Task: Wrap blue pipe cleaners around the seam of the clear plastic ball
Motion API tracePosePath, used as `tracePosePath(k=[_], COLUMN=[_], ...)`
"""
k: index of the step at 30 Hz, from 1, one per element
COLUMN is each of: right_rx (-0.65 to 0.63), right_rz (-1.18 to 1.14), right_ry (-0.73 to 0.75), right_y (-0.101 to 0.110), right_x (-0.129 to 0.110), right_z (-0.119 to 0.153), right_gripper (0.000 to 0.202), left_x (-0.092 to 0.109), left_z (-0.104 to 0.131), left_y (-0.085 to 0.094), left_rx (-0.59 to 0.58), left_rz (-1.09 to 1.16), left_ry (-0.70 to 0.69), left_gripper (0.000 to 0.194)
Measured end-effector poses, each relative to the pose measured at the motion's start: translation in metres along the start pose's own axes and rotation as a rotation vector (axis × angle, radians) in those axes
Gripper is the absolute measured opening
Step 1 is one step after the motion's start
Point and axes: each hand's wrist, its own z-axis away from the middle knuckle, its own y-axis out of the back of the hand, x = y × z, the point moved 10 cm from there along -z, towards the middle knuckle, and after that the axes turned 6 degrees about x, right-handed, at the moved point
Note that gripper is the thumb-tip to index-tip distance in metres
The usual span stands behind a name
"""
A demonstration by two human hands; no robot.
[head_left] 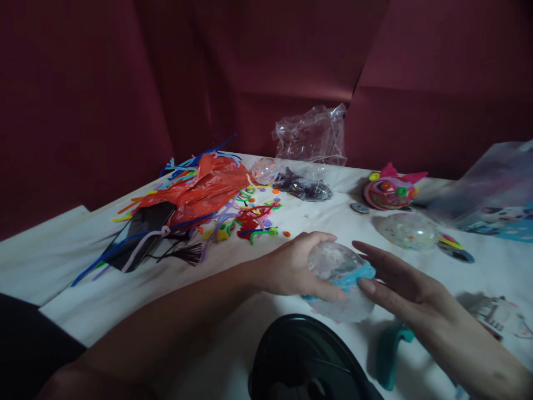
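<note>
A clear, rounded plastic ball (343, 311) with a light blue band around its middle is held above the white-covered table, right of centre. My left hand (293, 269) grips its left side, with the thumb across the front and fingers over the top. On the right side, my right hand (402, 283) touches the blue band with its thumb, while its fingers are stretched out behind. Below the ball is a dark round object (308, 355) at the bottom edge. A teal tool (387, 355) lies under my right forearm.
Red plastic (208, 189), pipe cleaners and a black card (139, 239) lie left. Clear bags (310, 136) stand behind. At right are a decorated pink head (389, 189), a clear dotted ball (408, 230) and a translucent bag (491, 172).
</note>
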Motion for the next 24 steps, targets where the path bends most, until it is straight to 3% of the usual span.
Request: tracePosePath(k=[8, 15, 24], right_rx=[-0.096, -0.007, -0.11], right_rz=[-0.11, -0.117, -0.212], right_ry=[0.026, 0.025, 0.021], right_y=[-0.006, -0.004, -0.025], right_x=[0.01, 0.007, 0.014], right_z=[-0.002, -0.007, -0.006], right_gripper=[0.068, 0.082, 0.073], left_x=[0.003, -0.012, -0.02], left_z=[0.002, -0.002, -0.001], left_y=[-0.003, -0.004, -0.004], left_rx=[-0.019, -0.037, -0.015], left_rz=[0.004, 0.128, 0.019], left_ry=[-0.015, 0.068, 0.084], left_gripper=[0.092, 0.093, 0.09])
